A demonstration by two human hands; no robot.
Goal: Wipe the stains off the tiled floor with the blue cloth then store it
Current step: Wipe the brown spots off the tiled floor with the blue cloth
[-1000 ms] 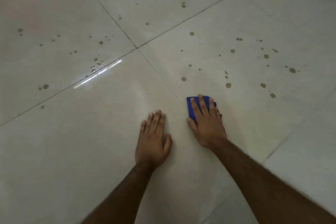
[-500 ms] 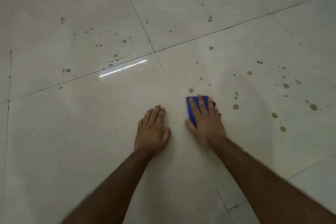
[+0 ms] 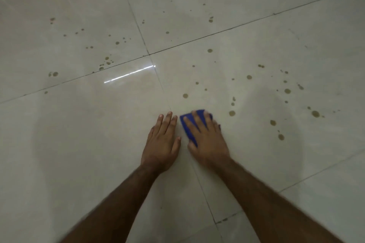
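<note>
Pressing the blue cloth (image 3: 190,127) flat against the tiled floor (image 3: 79,154), the right hand (image 3: 205,140) lies over most of it with fingers straight and slightly spread; only the cloth's near-left edge and far corner show past the fingers. The left hand (image 3: 163,144) rests palm-down on bare tile just beside the right, fingers straight and close together, holding nothing and apparently serving as a brace. The cloth sits on the tile right of the grout line (image 3: 164,89) that runs away from the hands, with the nearest stain (image 3: 185,95) lying a short way beyond the fingertips and another stain (image 3: 232,113) off to its right. Many brown spots (image 3: 287,90) cover the tiles ahead and to both sides, so the wiping appears to be at an early stage. The cloth looks small, thin, soft and light; it should conform to the glossy surface but will likely bunch or slip from under the palm if pressure is uneven. Judged best handling: keep the palm centred over it with the fingers spread while wiping, then pinch a free edge or corner, or gather it into the fist, to lift it for storage
</note>
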